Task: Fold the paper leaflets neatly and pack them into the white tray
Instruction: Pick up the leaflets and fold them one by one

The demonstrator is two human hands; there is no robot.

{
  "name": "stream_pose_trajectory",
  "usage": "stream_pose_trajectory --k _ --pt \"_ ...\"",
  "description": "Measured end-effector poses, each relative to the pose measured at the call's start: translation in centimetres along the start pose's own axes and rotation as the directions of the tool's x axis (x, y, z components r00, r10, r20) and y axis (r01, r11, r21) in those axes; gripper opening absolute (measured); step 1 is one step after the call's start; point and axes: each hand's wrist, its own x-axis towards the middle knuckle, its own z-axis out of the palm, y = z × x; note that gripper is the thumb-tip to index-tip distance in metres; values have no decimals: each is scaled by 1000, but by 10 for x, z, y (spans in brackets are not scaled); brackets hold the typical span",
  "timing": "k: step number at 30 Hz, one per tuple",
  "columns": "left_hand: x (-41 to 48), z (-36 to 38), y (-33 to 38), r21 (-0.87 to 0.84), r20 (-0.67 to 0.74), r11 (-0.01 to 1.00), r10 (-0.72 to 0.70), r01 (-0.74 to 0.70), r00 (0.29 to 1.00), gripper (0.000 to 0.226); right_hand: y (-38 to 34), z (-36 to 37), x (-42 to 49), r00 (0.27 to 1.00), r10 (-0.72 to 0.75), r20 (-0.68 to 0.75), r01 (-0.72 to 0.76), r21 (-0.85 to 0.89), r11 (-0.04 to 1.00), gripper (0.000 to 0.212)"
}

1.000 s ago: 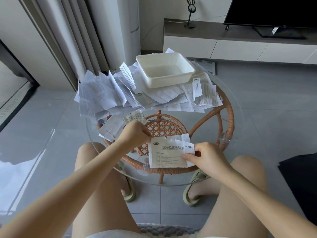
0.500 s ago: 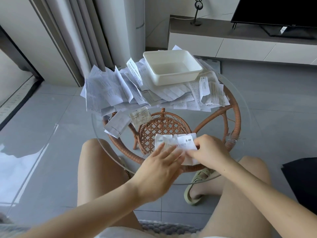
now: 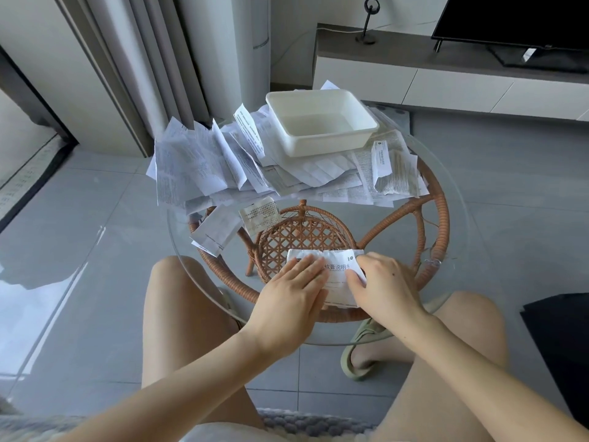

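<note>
- Head cam looking down at my lap and the round glass table (image 3: pixel 452 173) with its rattan frame showing through the top
- my left hand (image 3: pixel 291 293) is flat, fingers stretched out and together, palm pressing on the left part of the folded leaflet (image 3: pixel 338 277) at the near edge of the glass
- my right hand (image 3: pixel 387 287) sits on the leaflet's right end, fingers curled down onto the paper, thumb on top. looks like pinning more than pinching, can't really tell
- leaflet has printed characters showing between my hands
- white tray (image 3: pixel 322 124) is at the far side of the table, sitting on top of the leaflet pile (image 3: pixel 204 164), nothing inside it that i can see
- two smaller folded papers (image 3: pixel 242 223) lie between the pile and my hands, a bit left
- my knees are either side of the table, green slipper (image 3: pixel 363 349) visible through the glass
</note>
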Motion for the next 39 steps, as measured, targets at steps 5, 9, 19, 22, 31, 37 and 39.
stream_pose_trajectory --k 5,9,19,22,31,37,39 --pt "1 2 1 35 -25 999 -36 37 999 47 0 -2 3 999 31 16 -31 -3 1000 25" --pt "1 5 1 68 -36 997 -37 40 999 48 0 -3 6 998 53 21 -52 -32 998 24" --pt "-1 4 2 115 -35 992 -47 51 998 48 2 3 10 997 72 21 -71 -53 996 27" --pt "-1 4 4 131 -36 990 -49 53 998 48 4 4 10 997 75 17 -73 -55 996 26" --pt "-4 7 7 148 -47 986 -74 80 996 48 4 7 11 995 92 25 -91 -39 995 30" --pt "-3 8 11 171 -50 981 -87 94 995 49 4 5 8 991 129 36 -129 -7 992 32" --pt "-3 8 11 166 -52 981 -89 97 995 48 3 2 7 987 158 38 -158 -7 987 32"
